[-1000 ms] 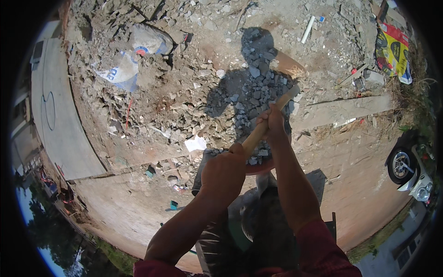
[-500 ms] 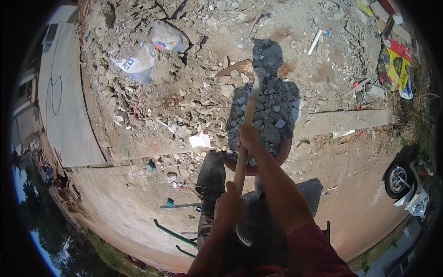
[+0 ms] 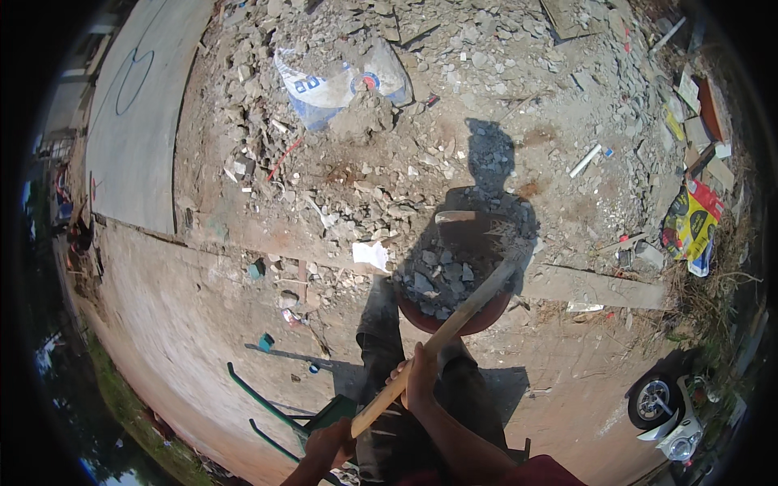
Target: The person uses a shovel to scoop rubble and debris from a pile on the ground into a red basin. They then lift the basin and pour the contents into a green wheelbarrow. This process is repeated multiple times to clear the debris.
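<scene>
Both my hands are closed round the long wooden handle of a hoe (image 3: 466, 321). My left hand (image 3: 331, 442) grips the handle's near end, at lower left. Farther up the shaft, my right hand (image 3: 419, 377) is wrapped round it. The handle slants away to the right, and its broad metal blade (image 3: 474, 226) is over the far side of a reddish basin (image 3: 459, 328). Grey stones and broken rubble (image 3: 438, 279) lie in the basin, which stands just beyond my legs. My shadow covers part of the basin and blade, so the blade's contact with the stones is unclear.
Rubble with a torn white-and-blue sack (image 3: 320, 89) spreads beyond the basin. A white pipe piece (image 3: 585, 161) and a red-yellow bag (image 3: 691, 223) lie to the right. A parked motorbike (image 3: 668, 413) is at lower right. Green metal handles (image 3: 263, 397) stick out at lower left.
The hoe's handle has swung from nearly straight ahead to a slant, its near end moving left and down with my left hand. The blade has come nearer, from the rubble to the basin.
</scene>
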Demonstrator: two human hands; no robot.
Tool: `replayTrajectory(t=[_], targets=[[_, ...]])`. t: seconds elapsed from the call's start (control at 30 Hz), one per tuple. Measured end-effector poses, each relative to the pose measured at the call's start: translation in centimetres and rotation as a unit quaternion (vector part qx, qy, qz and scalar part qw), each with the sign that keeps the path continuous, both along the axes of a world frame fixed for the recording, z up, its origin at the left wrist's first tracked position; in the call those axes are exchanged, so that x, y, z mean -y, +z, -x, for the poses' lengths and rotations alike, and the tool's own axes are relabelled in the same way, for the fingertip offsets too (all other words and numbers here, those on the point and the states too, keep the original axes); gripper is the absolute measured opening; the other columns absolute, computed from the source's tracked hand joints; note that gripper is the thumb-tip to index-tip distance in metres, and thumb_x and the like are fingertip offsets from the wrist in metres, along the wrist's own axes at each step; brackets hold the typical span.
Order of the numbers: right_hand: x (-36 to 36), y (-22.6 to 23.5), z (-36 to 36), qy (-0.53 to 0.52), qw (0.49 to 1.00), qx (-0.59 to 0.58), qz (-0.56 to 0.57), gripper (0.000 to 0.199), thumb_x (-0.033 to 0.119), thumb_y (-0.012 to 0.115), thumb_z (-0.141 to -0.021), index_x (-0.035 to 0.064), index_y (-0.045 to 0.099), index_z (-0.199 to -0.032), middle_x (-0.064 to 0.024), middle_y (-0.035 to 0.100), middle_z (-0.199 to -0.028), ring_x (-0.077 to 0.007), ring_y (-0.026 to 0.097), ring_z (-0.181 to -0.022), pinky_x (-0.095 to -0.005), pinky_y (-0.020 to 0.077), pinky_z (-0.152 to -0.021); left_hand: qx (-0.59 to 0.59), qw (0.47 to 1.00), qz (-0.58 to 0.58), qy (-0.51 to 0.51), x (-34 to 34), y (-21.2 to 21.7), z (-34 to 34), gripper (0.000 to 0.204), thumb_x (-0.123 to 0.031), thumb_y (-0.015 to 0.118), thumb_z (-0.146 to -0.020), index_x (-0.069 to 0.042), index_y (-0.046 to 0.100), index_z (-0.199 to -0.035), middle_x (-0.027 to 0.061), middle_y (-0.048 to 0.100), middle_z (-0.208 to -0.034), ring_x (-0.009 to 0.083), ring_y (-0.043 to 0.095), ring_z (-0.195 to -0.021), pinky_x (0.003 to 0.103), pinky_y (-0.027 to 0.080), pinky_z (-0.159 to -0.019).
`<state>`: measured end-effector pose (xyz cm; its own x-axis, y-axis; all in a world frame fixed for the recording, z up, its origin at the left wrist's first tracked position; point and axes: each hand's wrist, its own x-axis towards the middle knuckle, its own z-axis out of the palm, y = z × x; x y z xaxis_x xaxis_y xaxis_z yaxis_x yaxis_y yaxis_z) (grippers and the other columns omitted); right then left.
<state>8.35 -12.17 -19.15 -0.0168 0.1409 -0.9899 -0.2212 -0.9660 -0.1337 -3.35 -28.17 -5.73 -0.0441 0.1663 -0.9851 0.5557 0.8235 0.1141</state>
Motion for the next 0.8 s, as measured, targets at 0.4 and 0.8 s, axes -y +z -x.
replayTrajectory(t=[0.4, 0.8], targets=[[-22.3, -26.9, 11.0, 0.333, 0.853, 0.209, -0.342, 0.04, 0.042, 0.051, -0.1, 0.0068, 0.048, -0.082, -0.003, 0.047, -0.061, -0.0171, 0.051, -0.044, -0.0371, 0.0465, -0.039, -0.055, 0.971, -0.167, 0.165, -19.3, -21.9, 4.5, 0.031, -0.019, 0.062, -0.086, -0.005, 0.046, -0.11, 0.0265, 0.069, -0.088, 0.0476, 0.067, -0.087, 0.058, 0.051, -0.077], [-12.4, -15.5, 7.2, 0.37, 0.927, -0.013, -0.057, 0.028, 0.037, 0.053, -0.1, 0.0101, 0.048, -0.1, -0.0029, 0.046, -0.061, -0.0156, 0.05, -0.043, -0.0364, 0.0455, -0.037, -0.032, 0.968, -0.04, 0.246, -14.6, -10.5, -5.0, 0.038, -0.02, 0.061, -0.087, 0.0, 0.038, -0.11, 0.0345, 0.066, -0.096, 0.0515, 0.065, -0.095, 0.057, 0.051, -0.085]])
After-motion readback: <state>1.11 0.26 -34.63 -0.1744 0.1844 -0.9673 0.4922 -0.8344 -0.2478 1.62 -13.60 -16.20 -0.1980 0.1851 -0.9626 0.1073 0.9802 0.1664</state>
